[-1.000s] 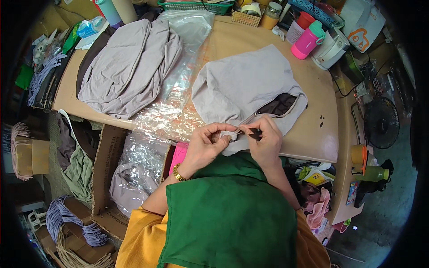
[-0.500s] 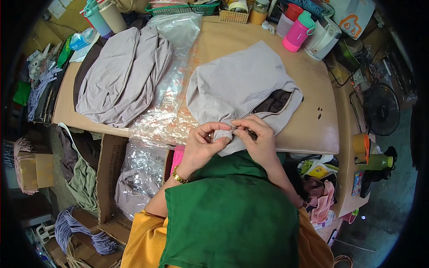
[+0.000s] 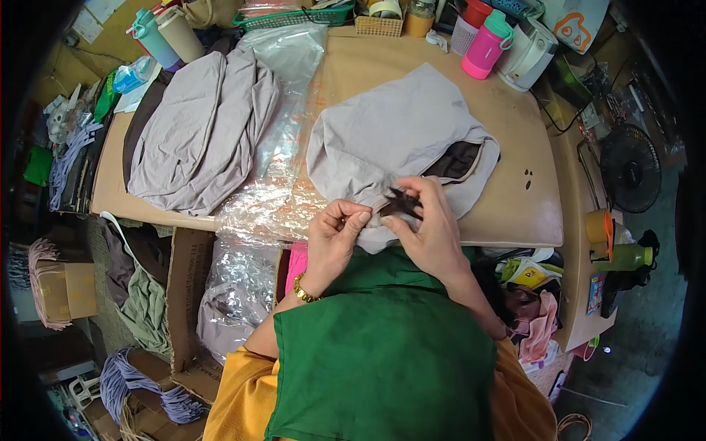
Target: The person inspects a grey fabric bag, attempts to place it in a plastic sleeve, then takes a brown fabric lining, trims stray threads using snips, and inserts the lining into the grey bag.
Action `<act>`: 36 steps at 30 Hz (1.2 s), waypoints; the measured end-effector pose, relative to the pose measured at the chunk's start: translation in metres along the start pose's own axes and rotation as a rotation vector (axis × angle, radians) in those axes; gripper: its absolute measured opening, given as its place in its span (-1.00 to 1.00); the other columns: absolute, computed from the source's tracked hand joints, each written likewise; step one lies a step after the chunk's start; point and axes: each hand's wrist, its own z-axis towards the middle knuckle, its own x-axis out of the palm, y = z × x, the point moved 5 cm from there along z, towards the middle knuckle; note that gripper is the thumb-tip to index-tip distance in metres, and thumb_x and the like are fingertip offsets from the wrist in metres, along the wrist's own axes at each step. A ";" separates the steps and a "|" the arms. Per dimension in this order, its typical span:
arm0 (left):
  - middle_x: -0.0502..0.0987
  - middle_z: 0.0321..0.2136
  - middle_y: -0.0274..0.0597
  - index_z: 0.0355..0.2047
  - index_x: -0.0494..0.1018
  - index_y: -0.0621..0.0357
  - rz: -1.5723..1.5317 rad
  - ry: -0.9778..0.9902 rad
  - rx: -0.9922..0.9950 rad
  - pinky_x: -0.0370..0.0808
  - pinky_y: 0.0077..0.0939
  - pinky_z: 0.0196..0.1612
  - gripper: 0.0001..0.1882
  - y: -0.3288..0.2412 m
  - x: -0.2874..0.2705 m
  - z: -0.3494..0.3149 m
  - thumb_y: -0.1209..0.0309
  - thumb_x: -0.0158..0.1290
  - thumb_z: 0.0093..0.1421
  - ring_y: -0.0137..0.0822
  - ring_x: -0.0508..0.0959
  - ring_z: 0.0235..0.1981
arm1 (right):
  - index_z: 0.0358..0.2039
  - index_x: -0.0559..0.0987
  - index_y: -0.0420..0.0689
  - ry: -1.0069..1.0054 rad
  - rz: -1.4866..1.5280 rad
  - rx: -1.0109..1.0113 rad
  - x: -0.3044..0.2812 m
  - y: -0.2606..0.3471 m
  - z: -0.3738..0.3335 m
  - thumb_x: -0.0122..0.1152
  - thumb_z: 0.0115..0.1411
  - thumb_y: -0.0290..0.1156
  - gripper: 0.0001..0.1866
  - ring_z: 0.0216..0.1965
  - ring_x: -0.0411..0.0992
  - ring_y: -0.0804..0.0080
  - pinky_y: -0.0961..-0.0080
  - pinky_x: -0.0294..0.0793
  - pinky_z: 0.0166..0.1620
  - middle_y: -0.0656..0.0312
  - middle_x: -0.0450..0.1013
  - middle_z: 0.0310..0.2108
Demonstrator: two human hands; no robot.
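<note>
A light grey garment (image 3: 397, 117) lies on the padded tan table with its dark inside showing at an opening. My left hand (image 3: 334, 237) pinches the near edge of the garment between thumb and fingers. Just to its right, my right hand (image 3: 426, 220) holds a small dark tool (image 3: 401, 203), which looks like thread snips and is smeared by motion. The tool's tip points toward the cloth beside my left fingertips. A second grey garment (image 3: 202, 132) lies bunched at the table's left, apart from both hands.
Clear plastic sheeting (image 3: 283, 125) runs between the garments and over the table's front edge. Below it stands a cardboard box (image 3: 187, 301) with plastic-covered cloth inside. Bottles, a pink flask (image 3: 485, 51) and a white kettle (image 3: 528, 55) line the back; a black fan (image 3: 630, 167) stands right.
My right hand has lifted slightly and opened its grip wider around the dark tool, drawing it back from the cloth. My left hand still pinches the garment's edge.
</note>
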 end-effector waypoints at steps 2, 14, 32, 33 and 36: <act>0.52 -0.44 -0.38 -0.34 0.48 0.28 -0.054 0.013 -0.005 0.37 -0.72 -0.33 -0.88 0.005 -0.002 -0.001 0.46 0.12 0.23 -0.63 0.41 -0.43 | -0.24 0.51 -0.18 0.054 -0.078 -0.077 -0.006 -0.002 -0.004 0.32 -0.01 -0.48 -0.71 -0.32 0.45 0.14 0.28 0.45 -0.26 0.12 0.34 -0.22; 0.47 -0.42 -0.38 -0.36 0.45 0.29 0.014 -0.005 0.046 0.32 -0.78 -0.40 -0.88 -0.007 0.007 -0.008 0.48 0.15 0.21 -0.66 0.36 -0.47 | -0.35 0.44 -0.08 -0.021 -0.269 -0.284 -0.012 0.013 -0.015 0.38 -0.10 -0.45 -0.69 -0.47 0.40 0.25 0.34 0.35 -0.40 0.27 0.34 -0.44; 0.42 -0.11 -0.13 -0.02 0.20 0.26 -0.243 0.065 0.138 0.45 -0.70 -0.20 -0.58 -0.010 0.015 -0.015 0.72 0.07 0.15 -0.53 0.49 -0.25 | -0.18 0.53 -0.20 -0.087 0.066 -0.099 -0.011 0.004 -0.007 0.43 -0.10 -0.53 -0.58 -0.55 0.31 0.43 0.56 0.35 -0.45 0.23 0.27 -0.47; 0.42 -0.09 -0.11 0.03 0.14 0.24 -0.299 0.065 0.113 0.47 -0.69 -0.15 -0.52 -0.012 0.016 -0.015 0.75 0.05 0.15 -0.50 0.51 -0.20 | -0.19 0.55 -0.19 -0.057 0.068 -0.144 -0.007 0.005 -0.005 0.44 -0.11 -0.52 -0.59 -0.55 0.32 0.44 0.55 0.35 -0.46 0.24 0.27 -0.47; 0.43 -0.08 -0.07 0.07 0.11 0.24 -0.268 0.125 0.080 0.47 -0.64 -0.07 -0.47 -0.010 0.018 -0.015 0.78 0.01 0.14 -0.43 0.51 -0.10 | -0.24 0.63 -0.15 -0.017 -0.013 -0.230 0.003 0.004 -0.007 0.43 -0.12 -0.47 -0.65 -0.56 0.37 0.40 0.49 0.37 -0.50 0.29 0.29 -0.51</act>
